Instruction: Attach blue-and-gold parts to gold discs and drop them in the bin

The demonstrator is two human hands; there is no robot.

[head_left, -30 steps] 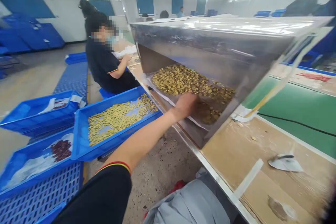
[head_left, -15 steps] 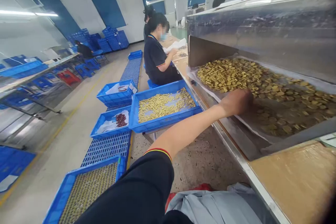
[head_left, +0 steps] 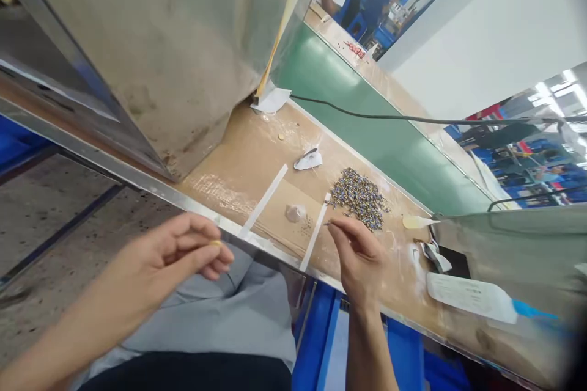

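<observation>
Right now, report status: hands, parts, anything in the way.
Left hand pinches a small yellow piece. Right hand pinches something tiny beside the pile of small parts. Nothing lies between the hands and the pile.

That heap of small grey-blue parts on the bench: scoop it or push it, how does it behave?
The pile of small parts looks loose, with strays around its edge, so a push would probably spread it rather than slide it whole. Each piece seems tiny and likely light. The right hand is pinching at its near edge, suggesting picking one at a time; the cardboard surface may limit rolling.

The pile of small parts (head_left: 360, 197) is too fine to identify, and the left hand (head_left: 160, 266) conceals most of a small yellow piece (head_left: 214, 244).
</observation>
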